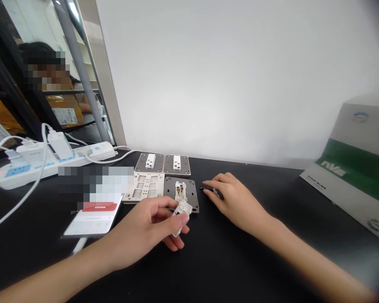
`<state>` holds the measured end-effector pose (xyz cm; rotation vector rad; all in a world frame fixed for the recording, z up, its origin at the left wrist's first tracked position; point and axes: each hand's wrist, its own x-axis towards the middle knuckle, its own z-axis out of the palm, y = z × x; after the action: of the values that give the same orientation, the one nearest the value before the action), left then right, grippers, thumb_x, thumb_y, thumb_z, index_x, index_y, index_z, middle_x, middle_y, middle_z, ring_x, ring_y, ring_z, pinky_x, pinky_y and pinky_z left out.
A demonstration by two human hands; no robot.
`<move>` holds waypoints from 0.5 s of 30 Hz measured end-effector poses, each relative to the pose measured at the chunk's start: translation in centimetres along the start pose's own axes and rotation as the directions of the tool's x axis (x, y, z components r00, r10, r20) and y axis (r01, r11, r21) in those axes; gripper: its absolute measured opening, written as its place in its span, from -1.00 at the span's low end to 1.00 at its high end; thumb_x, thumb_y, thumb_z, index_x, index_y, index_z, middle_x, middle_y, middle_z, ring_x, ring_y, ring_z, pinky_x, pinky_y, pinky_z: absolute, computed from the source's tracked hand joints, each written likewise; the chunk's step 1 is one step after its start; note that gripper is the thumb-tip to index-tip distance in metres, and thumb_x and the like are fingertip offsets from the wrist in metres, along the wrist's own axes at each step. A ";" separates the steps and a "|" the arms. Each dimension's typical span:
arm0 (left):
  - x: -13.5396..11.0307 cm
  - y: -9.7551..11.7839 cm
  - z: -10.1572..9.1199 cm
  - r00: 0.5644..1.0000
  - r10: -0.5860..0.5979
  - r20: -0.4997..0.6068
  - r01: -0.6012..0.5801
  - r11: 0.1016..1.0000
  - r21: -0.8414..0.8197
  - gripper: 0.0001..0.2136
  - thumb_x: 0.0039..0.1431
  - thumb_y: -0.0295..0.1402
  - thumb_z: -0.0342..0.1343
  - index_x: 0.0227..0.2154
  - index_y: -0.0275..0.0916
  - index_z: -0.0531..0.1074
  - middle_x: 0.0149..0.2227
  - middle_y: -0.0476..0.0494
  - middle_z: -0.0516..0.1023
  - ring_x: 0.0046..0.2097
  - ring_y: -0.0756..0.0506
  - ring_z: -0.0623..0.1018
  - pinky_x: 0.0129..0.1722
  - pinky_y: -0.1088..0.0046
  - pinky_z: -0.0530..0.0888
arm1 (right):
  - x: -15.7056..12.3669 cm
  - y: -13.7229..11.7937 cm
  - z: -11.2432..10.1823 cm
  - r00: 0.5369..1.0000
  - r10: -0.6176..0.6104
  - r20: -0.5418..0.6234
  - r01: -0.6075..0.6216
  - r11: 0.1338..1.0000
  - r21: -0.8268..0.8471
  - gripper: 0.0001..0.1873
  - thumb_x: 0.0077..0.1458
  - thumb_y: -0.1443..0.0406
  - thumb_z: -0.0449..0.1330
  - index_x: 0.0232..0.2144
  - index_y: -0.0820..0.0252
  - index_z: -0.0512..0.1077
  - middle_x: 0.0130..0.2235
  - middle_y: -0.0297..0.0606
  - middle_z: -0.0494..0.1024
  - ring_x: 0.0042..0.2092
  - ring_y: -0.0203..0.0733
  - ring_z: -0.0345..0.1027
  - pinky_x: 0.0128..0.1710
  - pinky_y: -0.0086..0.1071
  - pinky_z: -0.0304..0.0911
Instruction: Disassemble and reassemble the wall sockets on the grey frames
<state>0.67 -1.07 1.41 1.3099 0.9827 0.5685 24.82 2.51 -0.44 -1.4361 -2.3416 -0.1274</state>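
Black bench top [227,273] runs along a white wall [227,75]; all positions below are given from the dark plate [191,195]. To its far right, a green-and-white cardboard box [356,164] stands against the wall. To its far left lie a white power strip [50,164] with plugged-in chargers and white cables [19,198]; beyond these, a person [47,71] shows through a glass pane, obscured by blur. Nearer, at its lower left, lies a phone [93,221], partly blurred. Directly left of it lies a white frame plate [143,187]. Behind it stand two gray plates [162,164], each with a white switch. On it sits an opened switch module [180,191]. Just in front, the left hand [142,231] pinches a white plastic cover [181,214] between thumb and fingers. To its right, the right hand [236,202] rests on the bench, fingers curved, fingertips [208,184] at a small part [213,190]; whether it grips this part cannot be determined.
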 end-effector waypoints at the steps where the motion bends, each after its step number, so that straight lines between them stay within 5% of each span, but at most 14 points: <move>1: 0.0 -0.1 0.0 1.000 -0.007 0.011 0.008 1.000 -0.023 -0.66 0.15 -0.11 0.20 -0.20 -0.32 0.43 -0.29 -0.14 0.61 -0.35 -0.05 0.61 -0.32 0.44 0.55 | 0.3 -0.1 0.1 1.000 -0.012 0.015 0.013 1.000 -0.017 -0.77 0.21 0.34 0.11 -0.19 0.24 0.56 -0.29 -0.14 0.53 -0.23 -0.04 0.31 -0.20 -0.14 0.32; 9: -0.2 0.2 -0.1 0.998 -0.033 0.049 0.037 0.994 -0.101 -0.70 0.19 -0.15 0.18 -0.27 -0.34 0.46 -0.23 -0.20 0.62 -0.31 -0.06 0.62 -0.26 0.42 0.57 | 1.6 -0.7 0.0 0.998 -0.061 0.029 0.064 0.993 -0.095 -0.83 0.16 0.40 0.13 -0.38 0.22 0.53 -0.35 -0.16 0.53 -0.25 -0.02 0.30 -0.25 -0.14 0.25; 15: -0.3 -0.1 -0.3 0.998 -0.057 0.035 0.063 0.971 -0.231 -0.66 0.16 -0.09 0.19 -0.26 -0.32 0.46 -0.16 -0.22 0.61 -0.24 -0.08 0.62 -0.16 0.38 0.55 | 0.8 -1.3 -1.6 0.996 0.037 -0.083 -0.037 0.999 0.009 -0.92 0.11 0.35 0.16 -0.37 0.15 0.46 -0.34 -0.26 0.55 -0.30 -0.14 0.39 -0.30 -0.27 0.30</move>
<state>0.21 -1.16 1.37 1.0740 0.9003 0.5979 23.79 2.17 1.48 -1.4420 -2.2459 -0.1651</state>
